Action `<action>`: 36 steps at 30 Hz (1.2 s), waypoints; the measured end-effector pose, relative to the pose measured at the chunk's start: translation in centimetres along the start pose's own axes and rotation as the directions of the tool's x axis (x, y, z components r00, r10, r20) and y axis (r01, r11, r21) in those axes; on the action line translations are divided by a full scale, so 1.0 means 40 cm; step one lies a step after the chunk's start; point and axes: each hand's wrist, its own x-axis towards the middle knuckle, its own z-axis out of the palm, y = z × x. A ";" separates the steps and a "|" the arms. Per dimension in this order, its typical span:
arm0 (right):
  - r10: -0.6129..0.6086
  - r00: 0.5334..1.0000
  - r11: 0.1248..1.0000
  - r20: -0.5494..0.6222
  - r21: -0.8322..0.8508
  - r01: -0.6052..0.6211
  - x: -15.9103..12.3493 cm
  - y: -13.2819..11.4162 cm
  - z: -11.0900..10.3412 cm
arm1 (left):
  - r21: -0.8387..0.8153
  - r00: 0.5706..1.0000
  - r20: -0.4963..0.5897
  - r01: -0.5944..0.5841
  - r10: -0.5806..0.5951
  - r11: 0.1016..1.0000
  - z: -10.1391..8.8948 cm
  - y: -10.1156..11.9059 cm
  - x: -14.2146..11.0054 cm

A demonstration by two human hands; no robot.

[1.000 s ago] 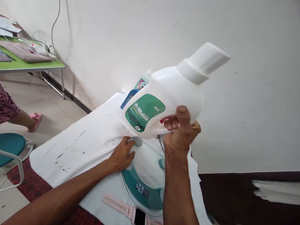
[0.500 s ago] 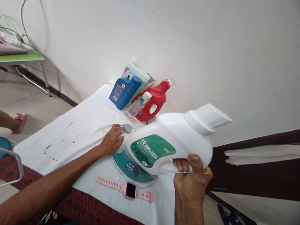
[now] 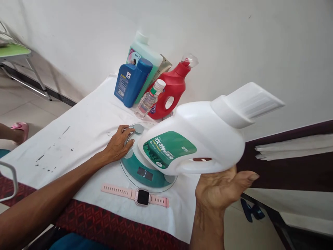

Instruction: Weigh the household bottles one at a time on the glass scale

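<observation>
Bottle, opaque, capped, touches unclenched right grip; left grip, loosely spread, touches scale.

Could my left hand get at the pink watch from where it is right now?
Probably yes: the left hand is at the left edge of the scale, and the pink watch lies uncovered on the white cloth, with no bottle between them.

The big bottle is white, its label green, the scale's band teal, the undercloth patterned dark red.
</observation>
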 end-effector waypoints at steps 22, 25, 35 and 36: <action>0.143 0.960 0.976 -0.240 -0.127 -0.177 -0.065 0.139 -0.100 | 0.129 1.000 0.017 -0.008 0.006 0.992 -0.008 0.016 0.011; 0.160 0.951 0.966 -0.263 -0.154 -0.205 -0.066 0.150 -0.104 | 0.135 1.000 0.016 -0.012 0.010 0.991 -0.007 0.016 0.011; 0.082 0.955 0.977 -0.286 -0.168 -0.135 -0.070 0.164 -0.114 | 0.131 1.000 0.020 -0.008 0.005 0.991 -0.008 0.014 0.010; 0.069 0.959 0.977 -0.274 -0.174 -0.120 -0.070 0.164 -0.115 | 0.132 1.000 0.019 -0.009 0.007 0.991 -0.008 0.014 0.011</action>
